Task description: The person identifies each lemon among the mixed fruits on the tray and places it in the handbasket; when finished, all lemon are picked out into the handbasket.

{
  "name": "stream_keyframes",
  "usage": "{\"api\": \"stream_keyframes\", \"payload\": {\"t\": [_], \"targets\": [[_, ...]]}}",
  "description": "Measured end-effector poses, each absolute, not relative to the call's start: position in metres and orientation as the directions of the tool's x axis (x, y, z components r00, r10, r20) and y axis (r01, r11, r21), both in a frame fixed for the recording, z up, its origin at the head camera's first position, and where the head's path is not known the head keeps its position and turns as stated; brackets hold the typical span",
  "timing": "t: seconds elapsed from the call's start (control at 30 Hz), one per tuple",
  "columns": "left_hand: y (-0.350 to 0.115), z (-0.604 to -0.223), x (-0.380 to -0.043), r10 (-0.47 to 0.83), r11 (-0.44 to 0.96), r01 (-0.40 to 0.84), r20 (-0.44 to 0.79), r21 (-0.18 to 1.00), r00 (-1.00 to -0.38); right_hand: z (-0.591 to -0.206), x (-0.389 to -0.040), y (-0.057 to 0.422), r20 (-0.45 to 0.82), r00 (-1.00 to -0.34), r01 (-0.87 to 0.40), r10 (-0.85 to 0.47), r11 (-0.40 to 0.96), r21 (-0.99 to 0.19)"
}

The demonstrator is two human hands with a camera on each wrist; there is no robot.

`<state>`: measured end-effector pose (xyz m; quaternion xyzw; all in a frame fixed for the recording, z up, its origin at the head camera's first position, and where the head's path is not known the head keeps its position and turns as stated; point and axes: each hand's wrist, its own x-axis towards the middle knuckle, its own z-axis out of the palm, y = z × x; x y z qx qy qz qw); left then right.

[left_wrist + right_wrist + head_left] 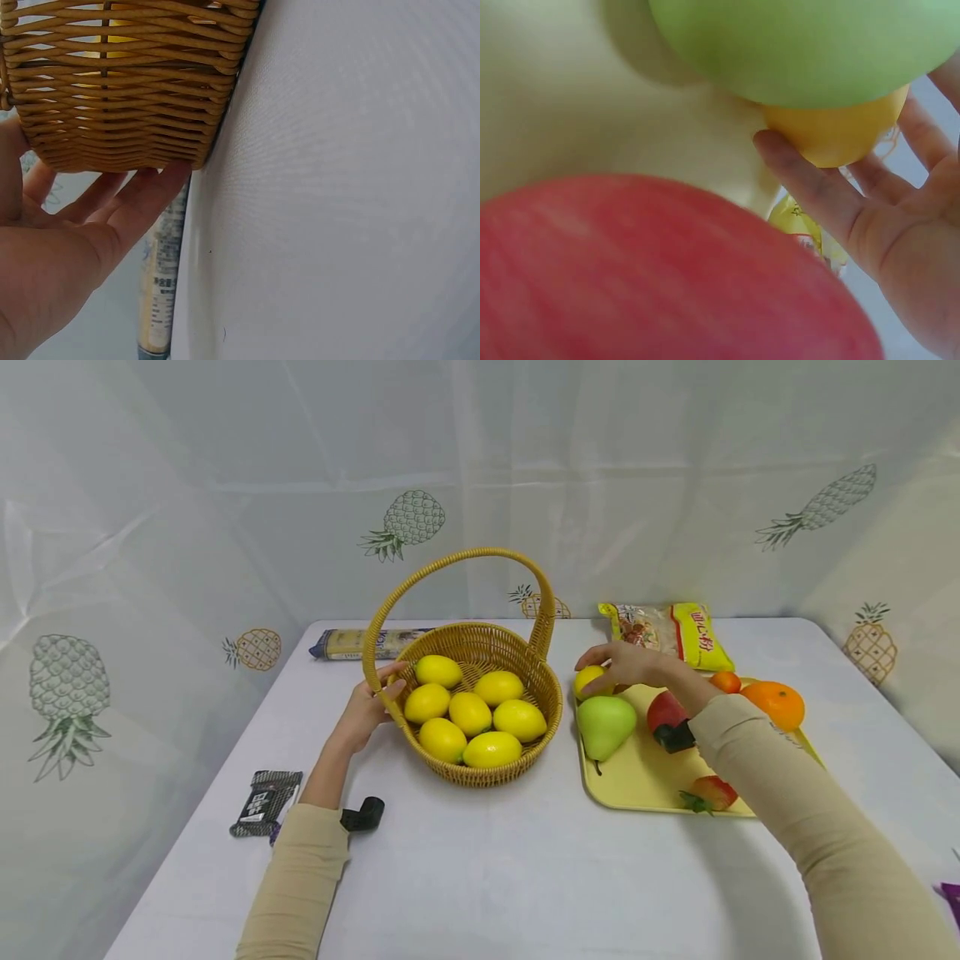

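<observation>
A wicker basket [480, 777] with a tall arched handle stands mid-table, holding several lemons [470, 713]. At its left side my left hand [367, 710] grips the rim by the handle's foot, fingers against the woven wall [127, 90]. My right hand [626, 665] reaches over the far left corner of a yellow tray [630, 793] and holds another lemon [590, 680] between thumb and fingers. In the right wrist view, a green pear [810, 52] partly hides that lemon [840, 131]. On the tray the pear [604, 725] lies just nearer than the lemon.
A red fruit [666, 712], a strawberry [712, 793], an orange [780, 703] and a small orange-red fruit [725, 682] share the tray. Behind it lies a yellow food bag [675, 631]. A long packet [352, 643] lies behind the basket, a dark packet [264, 803] at left.
</observation>
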<state>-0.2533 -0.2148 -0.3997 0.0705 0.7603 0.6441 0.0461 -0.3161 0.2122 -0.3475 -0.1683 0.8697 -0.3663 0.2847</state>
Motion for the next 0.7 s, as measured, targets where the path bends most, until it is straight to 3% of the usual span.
{"api": "stream_keyframes", "payload": {"t": [0.17, 0.33, 0.53, 0.7], "targets": [[-0.215, -0.399, -0.253, 0.168, 0.162, 0.046, 0.018, 0.986, -0.986, -0.338, -0.316, 0.217, -0.317, -0.802, -0.125, -0.506, 0.662, -0.739], [-0.216, -0.398, -0.253, 0.165, 0.165, 0.044, 0.017, 0.985, -0.986, -0.304, -0.309, 0.214, -0.224, -0.838, -0.221, -0.498, 0.684, -0.695], [-0.217, -0.398, -0.255, 0.174, 0.16, 0.049, 0.02, 0.986, -0.985, -0.266, -0.298, 0.193, -0.174, -0.76, -0.334, -0.627, 0.606, -0.722], [-0.216, -0.401, -0.256, 0.171, 0.155, 0.041, 0.014, 0.987, -0.985, -0.262, -0.294, 0.157, -0.12, -0.713, -0.447, -0.691, 0.58, -0.681]]}}
